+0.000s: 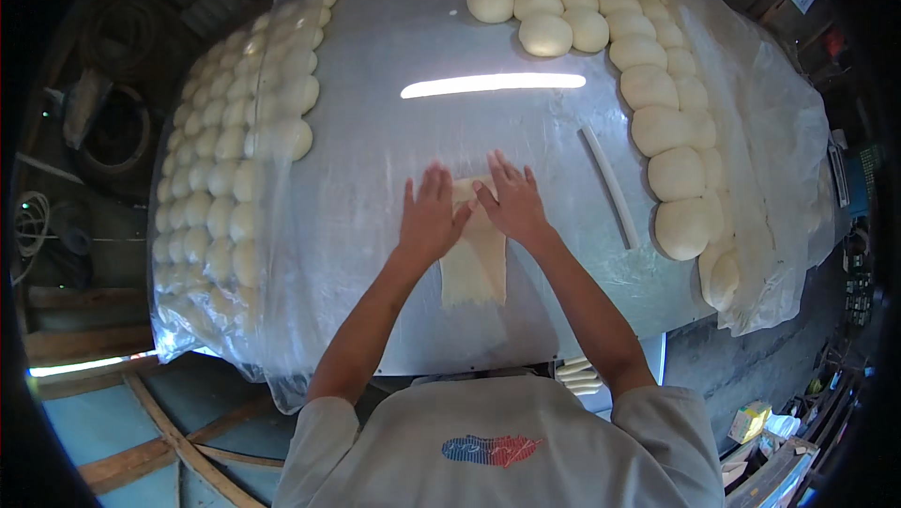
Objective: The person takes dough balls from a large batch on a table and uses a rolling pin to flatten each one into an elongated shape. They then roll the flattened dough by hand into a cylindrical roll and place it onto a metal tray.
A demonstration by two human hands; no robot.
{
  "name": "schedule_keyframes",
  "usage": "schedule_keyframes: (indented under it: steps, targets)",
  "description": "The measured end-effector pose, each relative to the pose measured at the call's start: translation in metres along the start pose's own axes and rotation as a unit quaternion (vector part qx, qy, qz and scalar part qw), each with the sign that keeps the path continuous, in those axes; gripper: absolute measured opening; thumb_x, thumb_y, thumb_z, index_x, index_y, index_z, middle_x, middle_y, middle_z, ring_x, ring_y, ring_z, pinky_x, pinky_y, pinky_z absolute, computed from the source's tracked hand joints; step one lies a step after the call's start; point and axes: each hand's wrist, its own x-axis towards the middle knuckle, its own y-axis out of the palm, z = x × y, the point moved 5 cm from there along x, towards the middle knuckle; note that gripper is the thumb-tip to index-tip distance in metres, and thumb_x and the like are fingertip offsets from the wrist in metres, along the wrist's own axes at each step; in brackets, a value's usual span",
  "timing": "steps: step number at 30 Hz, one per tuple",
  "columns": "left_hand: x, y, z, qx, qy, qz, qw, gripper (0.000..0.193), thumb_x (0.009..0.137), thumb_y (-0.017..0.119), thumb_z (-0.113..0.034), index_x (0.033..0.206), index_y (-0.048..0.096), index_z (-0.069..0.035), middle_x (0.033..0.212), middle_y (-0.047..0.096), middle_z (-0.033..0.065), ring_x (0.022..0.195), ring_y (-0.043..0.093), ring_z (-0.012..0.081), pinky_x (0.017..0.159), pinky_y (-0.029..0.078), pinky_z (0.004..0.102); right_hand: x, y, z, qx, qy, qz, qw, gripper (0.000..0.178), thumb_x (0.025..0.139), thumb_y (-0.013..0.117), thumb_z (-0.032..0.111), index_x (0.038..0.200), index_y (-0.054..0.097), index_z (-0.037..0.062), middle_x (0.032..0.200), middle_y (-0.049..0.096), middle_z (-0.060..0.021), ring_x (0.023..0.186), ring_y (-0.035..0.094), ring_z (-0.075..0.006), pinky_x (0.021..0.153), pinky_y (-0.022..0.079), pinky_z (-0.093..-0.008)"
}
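A flat, roughly rectangular sheet of pale dough lies lengthwise before me on the metal table. At its far end, my left hand is on the left edge and my right hand on the right. Both are open, palms down, fingers stretched forward and the thumbs close together over the dough. Part of the sheet is hidden under them. To the right of my right hand rests a thin white rod, lying at a slant.
Rows of round dough balls line the table's right and far edges, partly under clear plastic sheeting. More dough balls sit under plastic on the left. Several pale dough rolls show below the near edge of the metal table.
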Motion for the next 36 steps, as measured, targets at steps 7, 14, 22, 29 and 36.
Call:
schedule_keyframes:
  steps: [7, 14, 22, 29, 36]
  targets:
    - [-0.09, 0.032, -0.02, -0.069, 0.007, 0.083, 0.994, 0.077, 0.09, 0.055, -0.041, 0.143, 0.025, 0.006, 0.151, 0.021, 0.0251, 0.141, 0.021, 0.0378, 0.11, 0.02, 0.0573, -0.094, 0.05, -0.007, -0.095, -0.096, -0.038, 0.99, 0.067, 0.091, 0.052, 0.034, 0.14, 0.031, -0.0068, 0.148, 0.028, -0.0252, 0.139, 0.027, -0.0368, 0.112, 0.022, -0.0543]
    - [-0.057, -0.021, -0.004, -0.172, -0.13, 0.291, 0.932, 0.069, 0.089, 0.058, -0.035, 0.139, 0.033, 0.007, 0.149, 0.029, 0.0217, 0.14, 0.027, 0.0309, 0.111, 0.021, 0.0547, -0.056, 0.0, 0.001, 0.061, 0.037, 0.063, 0.995, 0.058, 0.089, 0.055, 0.033, 0.132, 0.044, -0.0049, 0.135, 0.046, -0.0254, 0.132, 0.038, -0.035, 0.108, 0.03, -0.0488]
    - [-0.158, 0.037, -0.02, -0.042, 0.014, 0.106, 0.993, 0.077, 0.089, 0.055, -0.036, 0.145, 0.022, 0.005, 0.15, 0.023, 0.0254, 0.141, 0.022, 0.0354, 0.111, 0.016, 0.0601, -0.135, 0.049, -0.007, -0.125, -0.104, -0.052, 0.985, 0.066, 0.092, 0.051, 0.039, 0.137, 0.036, -0.0074, 0.143, 0.036, -0.0259, 0.137, 0.031, -0.0357, 0.108, 0.027, -0.0574]
    - [-0.113, -0.025, -0.005, -0.212, -0.091, 0.138, 0.963, 0.067, 0.089, 0.057, -0.037, 0.136, 0.037, 0.006, 0.143, 0.038, 0.0237, 0.135, 0.036, 0.0314, 0.108, 0.024, 0.0586, -0.101, -0.009, 0.0, 0.027, 0.014, -0.001, 1.0, 0.065, 0.092, 0.051, 0.035, 0.136, 0.036, -0.0099, 0.143, 0.034, -0.0288, 0.135, 0.034, -0.0378, 0.11, 0.026, -0.052]
    - [-0.187, 0.03, -0.018, -0.02, -0.022, 0.111, 0.993, 0.08, 0.09, 0.052, -0.045, 0.144, 0.022, 0.007, 0.151, 0.024, 0.0233, 0.141, 0.023, 0.0361, 0.11, 0.012, 0.0639, -0.198, 0.052, 0.015, -0.064, -0.068, -0.005, 0.996, 0.071, 0.092, 0.051, 0.039, 0.139, 0.03, -0.0105, 0.145, 0.031, -0.0282, 0.138, 0.028, -0.0388, 0.11, 0.024, -0.0541]
